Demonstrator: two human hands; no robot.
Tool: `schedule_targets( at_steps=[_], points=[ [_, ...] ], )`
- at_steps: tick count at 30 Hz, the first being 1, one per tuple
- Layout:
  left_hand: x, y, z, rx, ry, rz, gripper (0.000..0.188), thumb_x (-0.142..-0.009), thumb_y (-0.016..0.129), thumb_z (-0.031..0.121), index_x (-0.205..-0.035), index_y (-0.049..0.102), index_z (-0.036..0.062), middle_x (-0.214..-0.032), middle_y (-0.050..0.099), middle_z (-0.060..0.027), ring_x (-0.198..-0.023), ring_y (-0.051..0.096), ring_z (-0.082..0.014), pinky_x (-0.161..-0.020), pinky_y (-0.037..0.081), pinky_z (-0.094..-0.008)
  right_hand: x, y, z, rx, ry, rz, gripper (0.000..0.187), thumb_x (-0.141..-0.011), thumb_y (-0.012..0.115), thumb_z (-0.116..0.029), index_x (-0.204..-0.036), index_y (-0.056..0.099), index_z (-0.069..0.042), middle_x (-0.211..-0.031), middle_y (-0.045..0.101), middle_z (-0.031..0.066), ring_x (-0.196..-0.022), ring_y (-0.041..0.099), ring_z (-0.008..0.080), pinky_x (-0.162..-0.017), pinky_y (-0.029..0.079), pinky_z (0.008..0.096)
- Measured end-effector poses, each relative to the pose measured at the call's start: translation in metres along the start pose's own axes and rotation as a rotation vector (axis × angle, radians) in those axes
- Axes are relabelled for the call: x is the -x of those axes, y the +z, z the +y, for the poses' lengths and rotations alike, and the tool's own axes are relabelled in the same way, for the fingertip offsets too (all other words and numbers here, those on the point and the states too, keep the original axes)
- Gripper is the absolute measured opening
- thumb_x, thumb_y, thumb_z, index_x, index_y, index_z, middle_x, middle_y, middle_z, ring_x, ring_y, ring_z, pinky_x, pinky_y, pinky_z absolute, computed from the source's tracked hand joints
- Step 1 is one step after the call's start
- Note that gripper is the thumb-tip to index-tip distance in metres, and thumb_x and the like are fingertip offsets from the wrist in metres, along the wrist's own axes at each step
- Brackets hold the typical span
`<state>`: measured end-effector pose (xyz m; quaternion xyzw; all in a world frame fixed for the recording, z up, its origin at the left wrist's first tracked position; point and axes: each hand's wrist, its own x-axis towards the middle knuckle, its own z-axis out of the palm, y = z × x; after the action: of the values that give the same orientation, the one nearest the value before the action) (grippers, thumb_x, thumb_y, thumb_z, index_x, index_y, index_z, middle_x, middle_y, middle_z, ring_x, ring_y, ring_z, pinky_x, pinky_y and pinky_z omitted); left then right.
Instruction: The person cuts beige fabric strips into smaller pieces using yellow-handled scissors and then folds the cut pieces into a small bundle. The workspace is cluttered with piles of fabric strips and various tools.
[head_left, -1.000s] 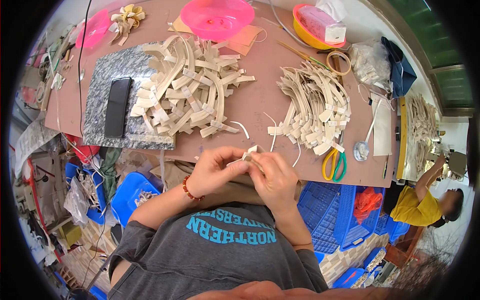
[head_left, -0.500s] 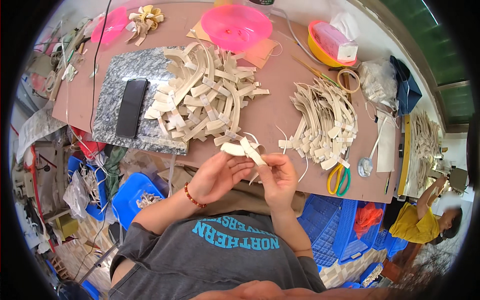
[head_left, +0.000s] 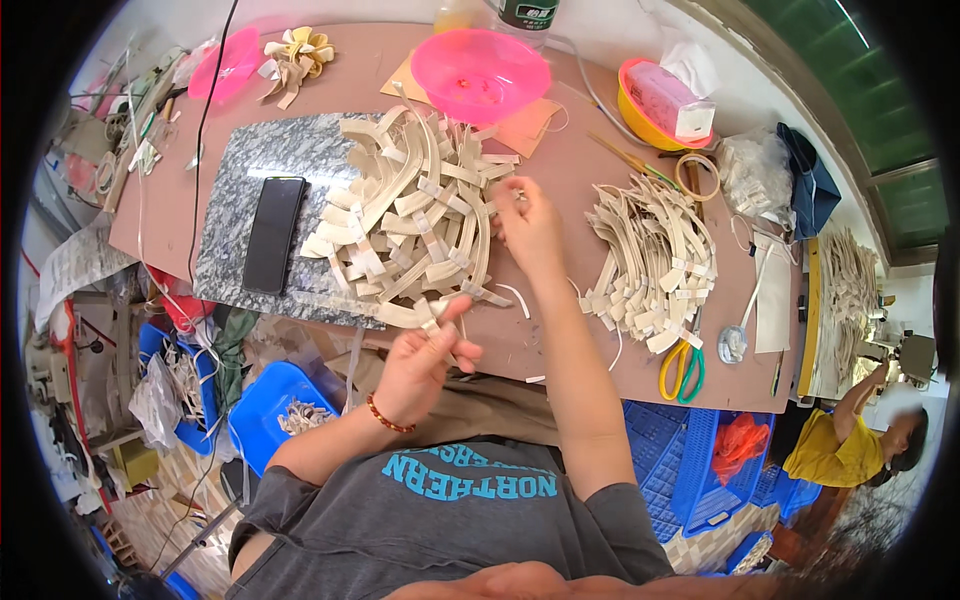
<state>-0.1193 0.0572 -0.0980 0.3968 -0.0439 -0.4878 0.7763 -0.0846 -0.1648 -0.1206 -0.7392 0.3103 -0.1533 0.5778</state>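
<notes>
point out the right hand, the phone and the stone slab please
Right hand [head_left: 531, 228]: head view, middle of the hand.
Phone [head_left: 275, 236]: head view, middle of its dark screen.
Stone slab [head_left: 290, 148]: head view, bare speckled top.

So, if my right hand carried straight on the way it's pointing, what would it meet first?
Probably the jumbled beige strip pile, at its right edge; your right hand overlaps it in view, though depth is unclear.

Cloth strips [head_left: 455, 200] look matt; the stone slab [head_left: 235, 220] looks glossy.
</notes>
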Motion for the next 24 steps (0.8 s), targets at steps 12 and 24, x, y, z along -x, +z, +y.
schedule_targets(
  at_steps=[12, 24],
  points=[
    [-0.034, 0.01, -0.03, 0.615, -0.313, -0.043, 0.037, -0.094, 0.048, 0.032, -0.127, 0.047, 0.0137, -0.112, 0.06, 0.0011, -0.091, 0.055, -0.0072, -0.08, 0.041, -0.0274, 0.139, -0.024, -0.003, -0.974, 0.045, 0.115, 0.05, -0.086, 0.051, 0.0, -0.13, 0.029, -0.006, -0.086, 0.057, 0.0083, -0.076, 0.056, 0.013, -0.07, 0.048, 0.0281],
    [-0.021, 0.01, -0.018, 0.165, -0.317, -0.427, 0.041, -0.083, 0.066, 0.02, -0.116, 0.054, -0.0001, -0.078, 0.057, 0.0027, -0.071, 0.053, -0.0073, -0.072, 0.042, -0.0242, 0.157, -0.065, 0.031, -1.311, 0.07, -0.12, 0.038, -0.095, 0.041, -0.01, -0.132, 0.036, -0.003, -0.09, 0.058, 0.0126, -0.064, 0.05, 0.0122, -0.059, 0.043, 0.029]
  ],
)
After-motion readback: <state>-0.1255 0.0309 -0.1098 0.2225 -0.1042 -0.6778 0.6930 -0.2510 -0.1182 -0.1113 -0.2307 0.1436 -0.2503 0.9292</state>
